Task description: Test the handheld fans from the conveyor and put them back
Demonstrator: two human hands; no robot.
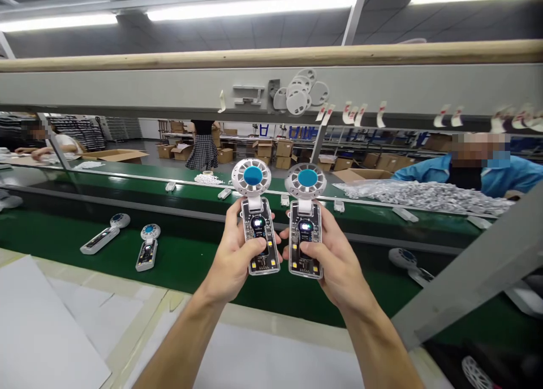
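Observation:
My left hand grips a small handheld fan with a white round head, blue hub and clear lit handle, held upright above the green conveyor belt. Beside it, my right hand grips a second identical fan, also upright. The two fans stand side by side, almost touching, with their displays glowing. Both thumbs rest on the handles.
Two more fans lie on the belt at left, another at right. White sheets cover the near bench. A grey slanted bar crosses at right. A person in blue sits across, behind a pile of parts.

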